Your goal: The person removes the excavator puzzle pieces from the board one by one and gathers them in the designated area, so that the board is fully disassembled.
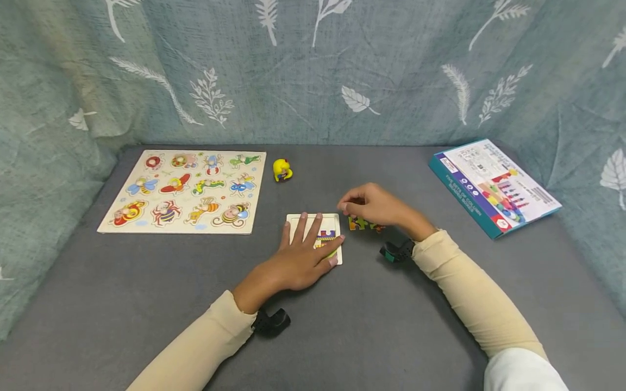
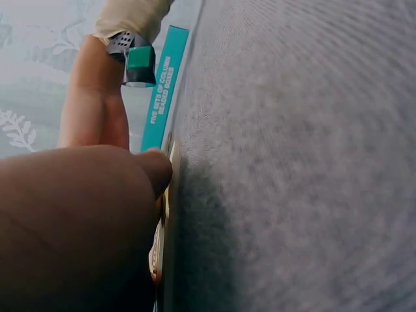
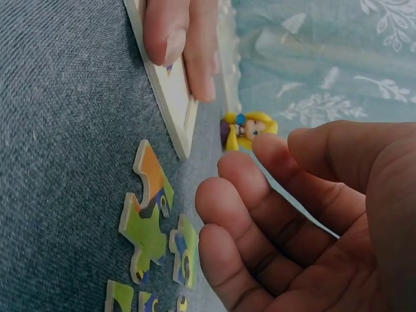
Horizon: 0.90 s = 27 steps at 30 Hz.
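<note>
A small white puzzle tray point(image 1: 331, 221) lies in the middle of the table, with a few colored pieces fitted inside it. My left hand point(image 1: 299, 263) rests on the tray with fingers spread, covering much of it. Just right of the tray, loose jigsaw pieces point(image 1: 359, 224) in green, yellow and orange lie on the cloth, partly under my right hand point(image 1: 376, 205). That hand hovers over them with its fingers loosely bent. In the right wrist view, nothing shows between its thumb and fingers, and several loose pieces point(image 3: 148, 237) lie below the fingertips.
A large insect puzzle board point(image 1: 186, 190) lies at the back left. Beside it stands a small yellow-haired toy figure point(image 1: 282, 170). At the back right is a teal-and-white box point(image 1: 496, 187). A patterned curtain point(image 1: 313, 76) hangs behind the grey table point(image 1: 391, 336).
</note>
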Available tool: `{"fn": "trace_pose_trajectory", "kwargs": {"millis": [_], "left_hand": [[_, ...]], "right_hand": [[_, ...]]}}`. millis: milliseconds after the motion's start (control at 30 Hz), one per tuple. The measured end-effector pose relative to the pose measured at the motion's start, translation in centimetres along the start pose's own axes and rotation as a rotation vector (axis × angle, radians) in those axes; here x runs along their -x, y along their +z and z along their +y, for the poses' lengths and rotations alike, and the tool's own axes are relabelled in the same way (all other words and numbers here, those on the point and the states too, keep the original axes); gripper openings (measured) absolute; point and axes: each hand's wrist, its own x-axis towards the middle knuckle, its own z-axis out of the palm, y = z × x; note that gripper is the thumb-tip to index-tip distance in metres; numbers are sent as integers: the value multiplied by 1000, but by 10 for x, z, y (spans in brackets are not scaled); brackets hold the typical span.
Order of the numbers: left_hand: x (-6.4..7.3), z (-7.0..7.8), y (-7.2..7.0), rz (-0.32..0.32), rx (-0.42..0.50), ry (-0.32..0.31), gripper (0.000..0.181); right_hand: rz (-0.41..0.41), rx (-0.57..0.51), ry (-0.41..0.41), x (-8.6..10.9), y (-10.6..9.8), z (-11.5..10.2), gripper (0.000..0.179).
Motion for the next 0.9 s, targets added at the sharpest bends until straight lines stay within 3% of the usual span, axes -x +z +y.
{"fn": "trace_pose_trajectory", "kwargs": {"millis": [300, 900], "left_hand": [[1, 1, -1, 41, 4, 3, 46], [0, 0, 0, 20, -27, -11, 47]], "right_hand": [[-29, -9, -4, -6, 7, -2, 22], [-73, -43, -11, -13, 12, -6, 21]]}}
